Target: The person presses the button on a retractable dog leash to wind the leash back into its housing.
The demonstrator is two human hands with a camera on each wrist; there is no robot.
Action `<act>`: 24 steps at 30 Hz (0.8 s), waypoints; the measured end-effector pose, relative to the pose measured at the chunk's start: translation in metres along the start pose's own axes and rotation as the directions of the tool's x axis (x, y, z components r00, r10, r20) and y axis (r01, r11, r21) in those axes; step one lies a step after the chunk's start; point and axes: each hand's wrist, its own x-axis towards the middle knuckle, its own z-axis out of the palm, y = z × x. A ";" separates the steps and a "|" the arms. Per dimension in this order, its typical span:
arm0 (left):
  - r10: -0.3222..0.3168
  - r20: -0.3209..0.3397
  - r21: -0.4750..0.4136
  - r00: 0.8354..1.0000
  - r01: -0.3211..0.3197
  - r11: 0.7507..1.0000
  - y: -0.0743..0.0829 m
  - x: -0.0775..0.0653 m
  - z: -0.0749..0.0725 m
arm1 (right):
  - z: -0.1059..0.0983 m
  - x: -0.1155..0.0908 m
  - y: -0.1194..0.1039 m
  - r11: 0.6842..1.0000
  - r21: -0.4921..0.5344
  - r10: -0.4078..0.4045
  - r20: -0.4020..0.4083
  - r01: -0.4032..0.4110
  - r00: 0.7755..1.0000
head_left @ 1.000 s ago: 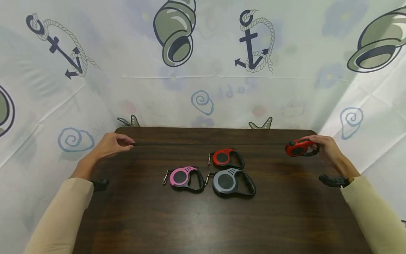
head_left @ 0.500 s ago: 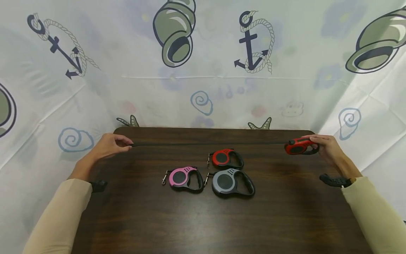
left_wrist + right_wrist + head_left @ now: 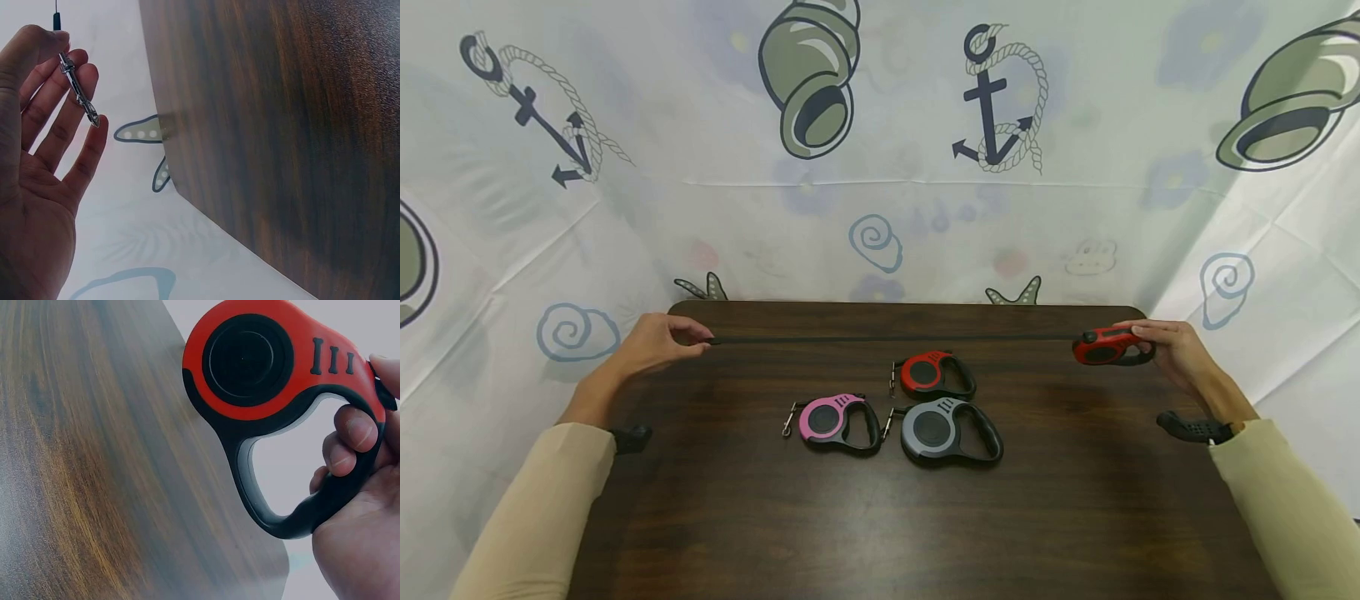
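Note:
My right hand (image 3: 1172,346) grips the black handle of a red retractable dog leash (image 3: 250,362), fingers curled through the loop and thumb by the button. From its casing a thin black cord (image 3: 895,339) runs straight and taut across the far part of the table. At the cord's other end, my left hand (image 3: 662,342) pinches the leash end between thumb and forefinger. In the left wrist view a silver metal clip (image 3: 79,90) hangs along the other fingers, which are loosely spread.
Lying mid-table are another red leash (image 3: 936,375), a pink leash (image 3: 838,423) and a grey leash (image 3: 951,432), each with a metal clip. The dark wooden table (image 3: 850,533) ends at a patterned white cloth (image 3: 917,233) behind it.
Almost nothing differs; both hands keep their hold and the cord stays stretched. My left hand has shifted very slightly left in the head view.

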 end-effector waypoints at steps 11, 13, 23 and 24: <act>0.005 -0.003 -0.011 1.000 -0.005 1.000 -0.002 -0.001 0.001 | -0.001 0.002 0.004 0.997 -0.051 0.049 -0.060 -0.052 0.997; 0.009 -0.006 -0.006 1.000 -0.009 1.000 -0.003 -0.001 0.001 | -0.001 0.002 0.004 0.997 -0.042 0.061 -0.056 -0.063 0.997; 0.016 -0.008 0.018 1.000 -0.015 1.000 -0.004 -0.002 0.000 | 0.004 -0.002 -0.002 0.983 -0.142 0.111 -0.070 -0.120 0.991; 0.014 -0.008 0.018 1.000 -0.014 1.000 -0.003 -0.002 0.000 | 0.004 -0.001 -0.002 0.980 -0.152 0.117 -0.077 -0.128 0.990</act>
